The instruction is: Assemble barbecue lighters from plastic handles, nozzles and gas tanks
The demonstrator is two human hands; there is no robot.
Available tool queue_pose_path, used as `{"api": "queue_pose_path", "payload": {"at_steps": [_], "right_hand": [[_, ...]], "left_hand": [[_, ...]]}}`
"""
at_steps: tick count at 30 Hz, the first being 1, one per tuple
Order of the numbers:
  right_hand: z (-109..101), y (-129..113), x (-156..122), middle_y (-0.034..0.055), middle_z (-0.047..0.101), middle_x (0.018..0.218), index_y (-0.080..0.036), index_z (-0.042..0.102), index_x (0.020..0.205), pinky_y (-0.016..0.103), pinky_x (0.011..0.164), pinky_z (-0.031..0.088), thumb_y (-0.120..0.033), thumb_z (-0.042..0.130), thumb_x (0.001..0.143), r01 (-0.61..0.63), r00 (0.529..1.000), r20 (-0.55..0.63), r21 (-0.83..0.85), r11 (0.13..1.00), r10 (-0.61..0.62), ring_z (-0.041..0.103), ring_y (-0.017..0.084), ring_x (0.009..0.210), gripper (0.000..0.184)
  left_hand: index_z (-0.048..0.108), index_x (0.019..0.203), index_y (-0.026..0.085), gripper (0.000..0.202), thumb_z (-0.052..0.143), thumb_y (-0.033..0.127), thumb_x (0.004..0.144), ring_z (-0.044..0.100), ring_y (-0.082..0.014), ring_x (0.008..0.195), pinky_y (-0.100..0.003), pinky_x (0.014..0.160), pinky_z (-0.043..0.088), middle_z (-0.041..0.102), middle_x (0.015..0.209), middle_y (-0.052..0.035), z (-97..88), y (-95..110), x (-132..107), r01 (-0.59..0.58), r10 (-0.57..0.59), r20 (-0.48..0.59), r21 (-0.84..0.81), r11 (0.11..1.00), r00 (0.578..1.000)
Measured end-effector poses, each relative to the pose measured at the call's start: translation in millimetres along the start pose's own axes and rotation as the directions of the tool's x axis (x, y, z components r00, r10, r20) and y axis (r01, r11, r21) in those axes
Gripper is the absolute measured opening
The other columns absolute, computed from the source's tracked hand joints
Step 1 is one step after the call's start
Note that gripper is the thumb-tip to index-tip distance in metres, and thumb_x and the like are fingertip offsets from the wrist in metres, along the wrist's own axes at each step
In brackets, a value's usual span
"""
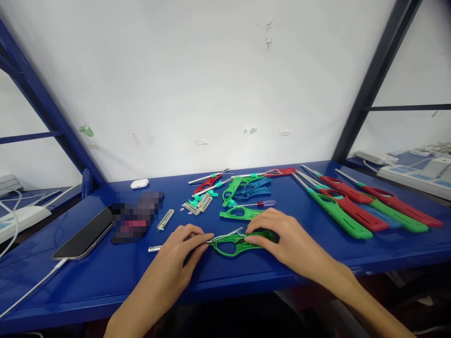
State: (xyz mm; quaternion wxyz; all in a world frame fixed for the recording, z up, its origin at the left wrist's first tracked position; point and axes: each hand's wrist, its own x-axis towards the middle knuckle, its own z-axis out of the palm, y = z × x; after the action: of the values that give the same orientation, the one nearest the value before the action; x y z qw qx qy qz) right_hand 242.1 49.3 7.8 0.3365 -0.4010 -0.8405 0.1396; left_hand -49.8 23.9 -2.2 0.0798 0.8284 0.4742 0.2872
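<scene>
A green plastic lighter shell (230, 244) lies on the blue table (88, 286) near its front edge. My left hand (183, 249) pinches the metal tube (155, 248) that runs into the shell's left end. My right hand (282, 237) rests closed over the shell's right end and presses it down. Just behind it lie another green shell half (239, 213) and a small red-handled screwdriver (262, 203).
Loose red, green and blue lighter parts (243, 185) lie mid-table. Several assembled long lighters (352, 206) sit at the right. A phone (86, 237) on a white cable, a blurred dark object (136, 216) and a white earbud case (139, 183) lie at the left. Blue frame posts stand on both sides.
</scene>
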Motion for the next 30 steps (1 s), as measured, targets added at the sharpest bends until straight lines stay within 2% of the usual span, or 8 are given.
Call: {"api": "queue_pose_path", "payload": {"at_steps": [7,10,17,23,30], "right_hand": [[2.1,0.7,-0.8,0.0001,0.078,0.102,-0.024,0.074,0.100,0.041,0.096,0.049,-0.028,0.066,0.103,0.083,0.996,-0.007,-0.059,0.995,-0.084,0.069,0.022,0.099,0.010],[2.0,-0.2,-1.4,0.0000,0.079,0.103,-0.025,0.075,0.100,0.042,0.099,0.048,-0.031,0.070,0.101,0.066,0.998,-0.006,-0.056,0.996,-0.067,0.068,0.023,0.102,0.007],[-2.3,2.1,2.3,-0.0035,0.082,0.110,-0.029,0.081,0.101,0.035,0.099,0.052,-0.034,0.075,0.097,0.003,0.999,0.050,0.067,0.998,-0.006,0.070,0.021,0.109,0.008],[-1.9,2.5,3.4,-0.0007,0.083,0.103,-0.025,0.082,0.097,0.036,0.091,0.055,-0.023,0.072,0.098,0.113,0.994,0.008,0.029,0.993,-0.113,0.072,0.021,0.099,0.011],[-2.4,2.6,1.4,0.0012,0.083,0.101,-0.024,0.081,0.094,0.040,0.091,0.054,-0.024,0.068,0.102,0.191,0.981,-0.024,-0.032,0.981,-0.192,0.072,0.022,0.097,0.015]], "left_hand": [[0.073,0.130,0.033,0.030,0.051,0.028,0.109,0.064,-0.0219,0.100,-0.037,0.089,0.055,0.067,0.110,-0.0035,-0.6,3.2,-1.0,-0.038,0.038,-0.005,-0.048,0.998,0.999],[0.074,0.129,0.033,0.031,0.051,0.027,0.109,0.064,-0.0221,0.098,-0.036,0.087,0.055,0.068,0.109,-0.0036,-1.2,3.5,-0.5,-0.051,0.051,-0.011,-0.045,0.998,0.999],[0.075,0.127,0.034,0.030,0.054,0.027,0.107,0.065,-0.0216,0.096,-0.035,0.085,0.056,0.069,0.107,-0.0027,-3.1,5.6,1.0,-0.044,0.044,-0.014,-0.013,0.999,0.999],[0.076,0.127,0.033,0.031,0.052,0.027,0.108,0.065,-0.0218,0.097,-0.034,0.084,0.057,0.069,0.108,-0.0043,-2.2,5.8,0.1,-0.045,0.044,-0.018,-0.035,0.998,0.999],[0.076,0.127,0.033,0.031,0.053,0.025,0.107,0.065,-0.0219,0.097,-0.034,0.084,0.056,0.068,0.108,-0.0040,-2.0,6.0,0.4,-0.037,0.037,-0.006,-0.046,0.998,0.999]]}}
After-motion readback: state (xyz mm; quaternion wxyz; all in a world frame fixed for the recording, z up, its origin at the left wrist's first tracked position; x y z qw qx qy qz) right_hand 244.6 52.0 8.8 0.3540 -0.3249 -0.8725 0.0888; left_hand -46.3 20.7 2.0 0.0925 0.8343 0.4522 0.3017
